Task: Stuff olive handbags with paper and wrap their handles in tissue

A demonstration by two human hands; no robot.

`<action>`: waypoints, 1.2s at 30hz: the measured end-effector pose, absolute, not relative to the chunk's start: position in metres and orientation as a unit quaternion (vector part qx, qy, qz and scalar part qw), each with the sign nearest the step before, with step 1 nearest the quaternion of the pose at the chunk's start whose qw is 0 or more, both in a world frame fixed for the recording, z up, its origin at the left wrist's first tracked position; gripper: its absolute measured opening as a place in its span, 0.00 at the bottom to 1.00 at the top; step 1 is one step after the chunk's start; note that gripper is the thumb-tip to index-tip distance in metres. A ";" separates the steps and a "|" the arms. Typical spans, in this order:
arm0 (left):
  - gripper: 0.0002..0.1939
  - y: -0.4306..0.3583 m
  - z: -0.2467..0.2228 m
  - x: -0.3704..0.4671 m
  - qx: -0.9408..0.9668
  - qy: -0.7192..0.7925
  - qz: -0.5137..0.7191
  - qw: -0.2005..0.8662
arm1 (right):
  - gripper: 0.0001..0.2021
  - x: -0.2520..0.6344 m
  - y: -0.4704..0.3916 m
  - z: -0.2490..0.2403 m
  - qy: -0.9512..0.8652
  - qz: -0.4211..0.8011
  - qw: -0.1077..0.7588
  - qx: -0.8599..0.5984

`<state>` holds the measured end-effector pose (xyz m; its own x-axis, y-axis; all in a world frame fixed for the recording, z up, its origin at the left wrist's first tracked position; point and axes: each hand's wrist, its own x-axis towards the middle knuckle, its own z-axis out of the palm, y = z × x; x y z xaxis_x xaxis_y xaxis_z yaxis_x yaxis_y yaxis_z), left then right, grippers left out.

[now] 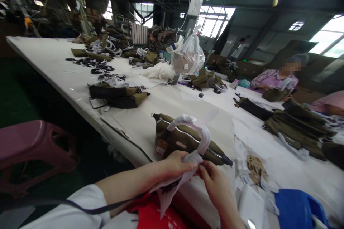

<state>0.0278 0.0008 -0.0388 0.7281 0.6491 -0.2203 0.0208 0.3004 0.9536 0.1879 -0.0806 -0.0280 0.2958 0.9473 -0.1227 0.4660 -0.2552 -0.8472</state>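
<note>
An olive-green bag (172, 136) with zippers lies on the table in front of me, a brown tag at its left side. Its arched handle (205, 136) is wrapped in white paper. My left hand (177, 162) is closed round a loose sheet of white wrapping paper (172, 193) just below the bag. Beside it, my right hand (213, 179) pinches the same paper near the lower end of the handle. Fingertips of both hands are partly hidden by the paper, and part of the handle's near end is covered too.
More olive bags (118, 94) lie along the white table (61, 68). At right are cardboard tags (256, 168), a white box (251, 207) and a blue container (298, 207). A person (276, 78) sits across the table. A pink stool (34, 150) stands left.
</note>
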 end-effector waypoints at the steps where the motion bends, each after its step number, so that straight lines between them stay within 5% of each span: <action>1: 0.32 0.001 -0.040 0.028 0.521 0.292 0.207 0.775 | 0.15 0.186 -0.079 -0.028 -0.501 0.317 0.351 -0.725; 7: 0.33 0.004 -0.045 0.028 0.424 0.233 0.164 0.860 | 0.14 0.177 -0.070 -0.029 -0.495 0.203 0.302 -0.789; 11: 0.36 0.007 -0.040 0.017 0.455 0.254 0.111 0.846 | 0.17 0.188 -0.070 -0.037 -0.482 0.239 0.317 -0.781; 16: 0.34 0.018 -0.038 -0.018 0.672 0.276 0.080 0.683 | 0.29 0.200 -0.085 -0.049 -0.417 0.352 0.449 -0.708; 20: 0.33 0.015 -0.040 -0.034 0.757 0.301 0.065 0.577 | 0.26 0.173 -0.092 -0.058 -0.493 0.428 0.410 -0.638; 25: 0.27 -0.003 -0.032 -0.034 0.804 0.344 0.120 0.470 | 0.27 0.138 -0.077 -0.072 -0.424 0.432 0.454 -0.653; 32: 0.37 -0.024 -0.029 -0.031 0.879 0.371 0.137 0.267 | 0.26 0.117 -0.055 -0.073 -0.343 0.424 0.523 -0.655; 36: 0.34 -0.021 -0.027 -0.031 0.895 0.356 0.142 0.227 | 0.26 0.109 -0.051 -0.068 -0.344 0.410 0.550 -0.641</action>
<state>-0.0314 -0.0207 -0.0270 0.7067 0.7014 0.0929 0.5722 -0.6438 0.5080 0.1088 -0.0511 -0.0685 0.4264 0.8923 -0.1482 -0.0099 -0.1593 -0.9872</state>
